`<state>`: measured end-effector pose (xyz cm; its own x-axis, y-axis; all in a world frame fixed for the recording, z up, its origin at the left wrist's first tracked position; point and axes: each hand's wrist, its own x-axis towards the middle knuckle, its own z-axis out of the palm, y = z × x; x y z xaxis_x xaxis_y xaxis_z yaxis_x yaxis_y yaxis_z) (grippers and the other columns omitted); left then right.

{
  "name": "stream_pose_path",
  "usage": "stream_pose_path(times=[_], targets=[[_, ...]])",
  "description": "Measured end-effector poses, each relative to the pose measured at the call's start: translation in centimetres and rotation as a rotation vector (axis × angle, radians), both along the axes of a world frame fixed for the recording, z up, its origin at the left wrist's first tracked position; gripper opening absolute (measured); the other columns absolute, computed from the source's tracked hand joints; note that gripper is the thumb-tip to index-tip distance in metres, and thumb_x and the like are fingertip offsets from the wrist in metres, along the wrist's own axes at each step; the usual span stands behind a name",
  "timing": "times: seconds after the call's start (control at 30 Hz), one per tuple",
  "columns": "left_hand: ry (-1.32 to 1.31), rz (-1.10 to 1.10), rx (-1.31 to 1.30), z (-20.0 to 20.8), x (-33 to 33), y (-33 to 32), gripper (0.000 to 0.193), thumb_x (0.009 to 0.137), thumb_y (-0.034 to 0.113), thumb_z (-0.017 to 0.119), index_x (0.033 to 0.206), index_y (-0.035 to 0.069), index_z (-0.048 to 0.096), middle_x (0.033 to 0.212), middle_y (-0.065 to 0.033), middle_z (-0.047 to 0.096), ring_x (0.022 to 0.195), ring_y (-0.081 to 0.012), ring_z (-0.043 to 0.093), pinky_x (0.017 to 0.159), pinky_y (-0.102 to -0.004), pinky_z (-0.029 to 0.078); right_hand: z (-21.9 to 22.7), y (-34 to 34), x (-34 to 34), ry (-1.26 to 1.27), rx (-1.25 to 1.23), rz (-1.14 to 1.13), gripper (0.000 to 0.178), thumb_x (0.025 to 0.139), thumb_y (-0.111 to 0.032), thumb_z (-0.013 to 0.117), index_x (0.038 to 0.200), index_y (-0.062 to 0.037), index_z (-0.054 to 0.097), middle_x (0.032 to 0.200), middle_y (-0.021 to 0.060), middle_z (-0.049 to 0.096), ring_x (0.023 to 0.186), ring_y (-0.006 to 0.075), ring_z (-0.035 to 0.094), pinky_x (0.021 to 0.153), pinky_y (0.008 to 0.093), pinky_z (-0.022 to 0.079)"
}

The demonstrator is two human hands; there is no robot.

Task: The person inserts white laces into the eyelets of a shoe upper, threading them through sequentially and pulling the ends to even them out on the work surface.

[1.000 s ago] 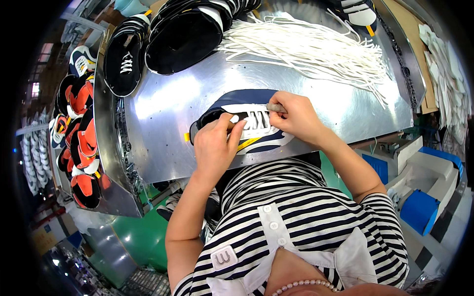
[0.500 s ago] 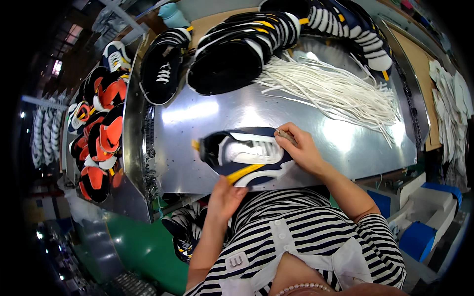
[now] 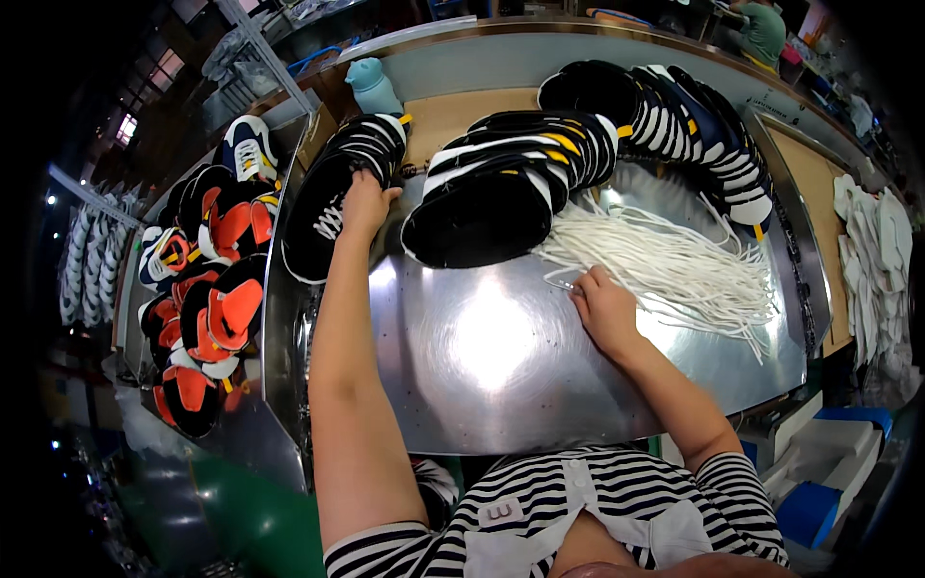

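My left hand (image 3: 364, 202) reaches to the row of black shoe uppers (image 3: 313, 217) at the left of the metal table. Its thumb is spread from the fingers; the fingertips rest against the dark uppers and are partly hidden. White lacing shows on the front upper. At the near edge of the white shoelace bundle (image 3: 665, 260), my right hand (image 3: 607, 310) is closed in a pinch. A small, slim metal-tipped tool (image 3: 568, 286) sticks out from its fingertips toward the laces. Between my hands lies a nested stack of black uppers (image 3: 472, 226) with white and yellow trim.
Another curved row of uppers (image 3: 674, 111) stands at the back right. A light-blue bottle (image 3: 373, 89) is behind the left row. Shoes with orange insides (image 3: 217, 318) fill a side tray at left; white pieces (image 3: 872, 270) hang at right. A person in green (image 3: 763, 34) sits far off.
The navy and white shoe that was before me is gone from the tabletop. My left hand has moved forward to the left row. My right hand has shifted to the laces. The view has tilted up.
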<state>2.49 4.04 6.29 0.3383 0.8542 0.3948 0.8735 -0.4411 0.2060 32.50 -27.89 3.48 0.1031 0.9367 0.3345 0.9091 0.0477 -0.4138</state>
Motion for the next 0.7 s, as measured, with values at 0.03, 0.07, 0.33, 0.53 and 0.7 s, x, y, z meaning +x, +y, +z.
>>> stream_pose_path(times=[0.03,0.07,0.33,0.53,0.7], targets=[[0.03,-0.019,-0.076,-0.6,0.9,1.0,0.078,0.08,0.036,0.077,0.133,-0.009,0.043,0.128,-0.0284,0.051,0.113,-0.0458,0.055,0.091,-0.0471,0.049,0.3,-0.3,0.4,-0.003,-0.022,0.041,0.01,0.084,-0.015,0.068,0.087,-0.0096,0.06,0.089,0.0071,0.056,0.075,0.0299,0.063,0.062,0.0418,0.05],[0.031,-0.02,-0.096,-1.0,0.9,1.6,0.08,0.079,0.036,0.078,0.134,-0.009,0.042,0.128,-0.0285,0.05,0.114,-0.0458,0.055,0.092,-0.0465,0.049,0.4,-0.7,0.6,-0.002,-0.042,0.087,0.01,0.084,-0.015,0.067,0.086,-0.0092,0.06,0.088,0.0074,0.056,0.075,0.0304,0.063,0.062,0.0419,0.05],[-0.69,-0.147,-0.07,-1.6,1.7,-11.5,0.034,0.088,0.02,0.072,0.112,-0.002,0.061,0.102,-0.0137,0.061,0.087,-0.0212,0.061,0.078,-0.0325,0.049,7.2,-4.5,-5.8,1.309,-0.605,0.584,0.012,0.093,-0.016,0.065,0.102,-0.0085,0.063,0.087,-0.0015,0.063,0.063,0.0035,0.049,0.053,0.0191,0.038],[-0.656,0.045,-0.175,-0.7,3.4,-12.7,0.019,0.087,0.012,0.068,0.1,0.002,0.06,0.094,-0.0088,0.058,0.081,-0.0155,0.054,0.075,-0.0282,0.045,7.9,-5.8,-3.6,1.855,-0.37,0.262,0.014,0.094,-0.011,0.064,0.106,-0.0045,0.062,0.081,0.0005,0.063,0.05,0.0012,0.039,0.044,0.0169,0.027],[-0.608,-0.269,0.547,8.5,4.5,-25.0,0.014,0.087,-0.006,0.063,0.1,0.0,0.06,0.1,-0.0111,0.055,0.088,-0.0232,0.055,0.077,-0.0324,0.047,3.2,-10.8,2.9,2.149,-0.312,0.104,0.018,0.098,-0.008,0.057,0.115,-0.0021,0.058,0.089,0.0023,0.06,0.051,0.0005,0.036,0.044,0.0142,0.029]])
